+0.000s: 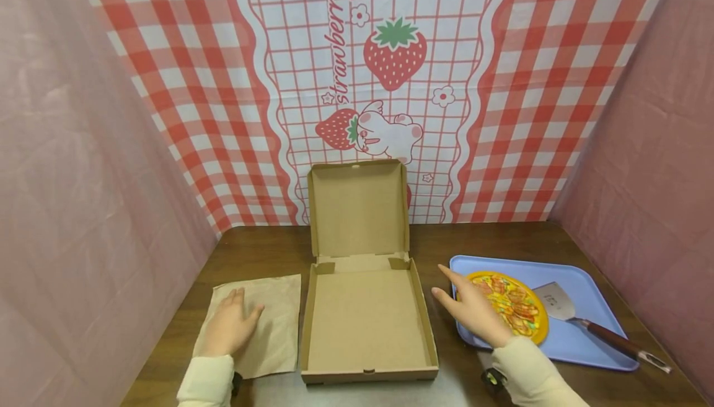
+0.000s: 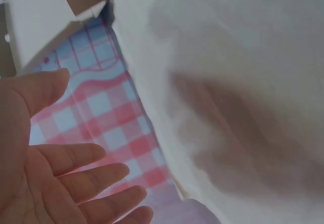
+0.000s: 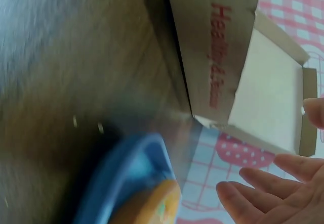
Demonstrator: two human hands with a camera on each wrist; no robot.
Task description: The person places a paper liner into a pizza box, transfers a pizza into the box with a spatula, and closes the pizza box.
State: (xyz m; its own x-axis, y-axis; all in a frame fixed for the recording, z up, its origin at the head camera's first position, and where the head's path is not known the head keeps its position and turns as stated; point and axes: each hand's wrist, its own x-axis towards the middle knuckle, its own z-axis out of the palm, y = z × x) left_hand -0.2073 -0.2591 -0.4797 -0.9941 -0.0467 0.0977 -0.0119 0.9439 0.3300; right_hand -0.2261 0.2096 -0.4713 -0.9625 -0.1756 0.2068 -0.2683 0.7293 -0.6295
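Note:
My left hand [image 1: 230, 326] hovers over a sheet of brown paper [image 1: 279, 332], fingers extended and holding nothing; its shadow falls on the paper in the left wrist view. My right hand [image 1: 474, 311], also with straight fingers and nothing held, is above the left edge of a blue tray [image 1: 580, 277]. On that tray lies a toy-like pizza [image 1: 524, 308], partly hidden by the hand and forearm. Beside the pizza is a pizza server [image 1: 555, 300] with a brown handle. Between the hands stands a cardboard pizza box [image 1: 365, 326], lid [image 1: 359, 209] raised.
A brown wooden table [image 1: 262, 246] bears everything. Behind it hangs a red-and-white checked cloth [image 1: 184, 85] with strawberries. Pink curtains [image 1: 95, 209] close off both sides. The server's handle end sticks out past the tray's right edge.

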